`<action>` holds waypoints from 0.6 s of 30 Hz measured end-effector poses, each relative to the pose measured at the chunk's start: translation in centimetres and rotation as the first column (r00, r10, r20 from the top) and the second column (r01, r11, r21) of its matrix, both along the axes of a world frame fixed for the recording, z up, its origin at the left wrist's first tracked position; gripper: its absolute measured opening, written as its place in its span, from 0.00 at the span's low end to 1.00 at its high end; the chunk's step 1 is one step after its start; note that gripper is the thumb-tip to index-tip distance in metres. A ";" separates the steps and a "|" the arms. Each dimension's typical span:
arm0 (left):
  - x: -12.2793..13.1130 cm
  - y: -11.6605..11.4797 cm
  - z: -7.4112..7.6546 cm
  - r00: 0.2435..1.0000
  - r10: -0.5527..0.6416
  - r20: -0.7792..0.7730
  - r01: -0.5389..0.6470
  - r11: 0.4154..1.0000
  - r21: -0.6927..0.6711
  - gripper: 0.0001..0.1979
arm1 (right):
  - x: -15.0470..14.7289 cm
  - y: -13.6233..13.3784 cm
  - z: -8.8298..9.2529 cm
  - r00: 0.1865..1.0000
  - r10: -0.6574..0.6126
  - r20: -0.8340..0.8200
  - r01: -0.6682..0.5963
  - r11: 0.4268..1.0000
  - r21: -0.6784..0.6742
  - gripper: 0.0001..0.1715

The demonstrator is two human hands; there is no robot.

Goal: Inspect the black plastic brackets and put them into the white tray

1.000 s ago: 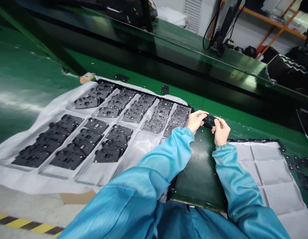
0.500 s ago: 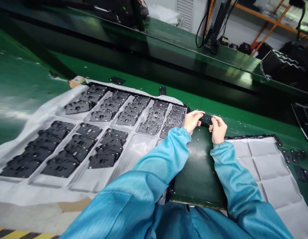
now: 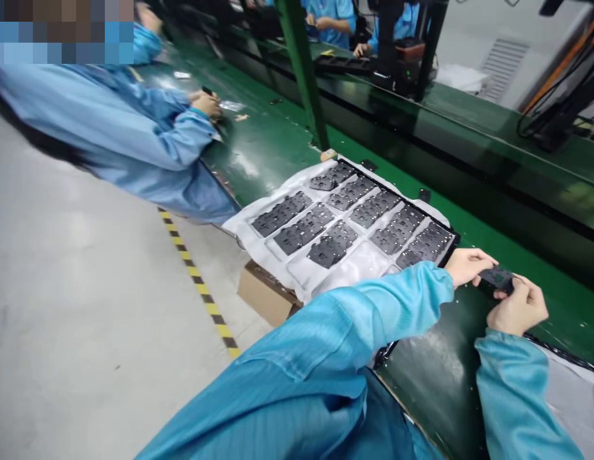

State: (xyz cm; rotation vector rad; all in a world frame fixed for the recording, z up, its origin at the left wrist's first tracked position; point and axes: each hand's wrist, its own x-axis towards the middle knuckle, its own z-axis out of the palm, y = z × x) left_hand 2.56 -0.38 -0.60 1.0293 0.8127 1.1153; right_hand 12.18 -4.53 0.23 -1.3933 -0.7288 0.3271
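Note:
Between my two hands is a small flat black plate (image 3: 498, 277) with cut-out holes, held above the green bench. My left hand (image 3: 468, 266) pinches its left end with thumb and fingers. At the other end, my right hand (image 3: 520, 306) is closed on the plate's right edge. To the left of my hands lies a compartmented tray lined with white sheet (image 3: 373, 257). Rows of similar black plates (image 3: 332, 244) overlap in its compartments. Part of the tray's near right side is hidden behind my left sleeve.
Another lined tray (image 3: 572, 383) lies at the right edge, partly behind my right sleeve. A green post (image 3: 304, 76) rises past the tray's far corner. Below the tray is a cardboard box (image 3: 268, 294). A co-worker in blue (image 3: 133, 134) works at the bench on the left; others are farther back.
The view has swung left, bringing the co-worker and the floor into sight. Both hands still hold the black plate.

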 end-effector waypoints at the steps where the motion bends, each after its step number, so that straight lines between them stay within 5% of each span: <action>1: 0.0 0.0 -0.1 1.000 0.002 0.003 -0.002 1.000 0.012 0.12 | 0.0 0.1 0.0 0.999 0.021 -0.029 -0.020 0.999 0.025 0.08; 9: 1.1 -0.3 1.8 0.999 0.011 -0.045 -0.009 0.999 0.039 0.11 | 1.2 0.4 0.1 0.984 0.059 -0.170 -0.047 0.996 0.073 0.05; 13: 0.1 -0.2 3.4 0.994 0.045 -0.103 -0.036 0.995 0.089 0.10 | 0.1 0.0 0.9 0.999 0.044 0.006 -0.044 0.983 0.177 0.10; 18: -1.6 -1.0 3.7 0.980 0.186 -0.072 -0.183 0.982 0.051 0.06 | -2.5 -1.3 2.3 0.985 0.038 0.170 -0.069 0.981 0.183 0.12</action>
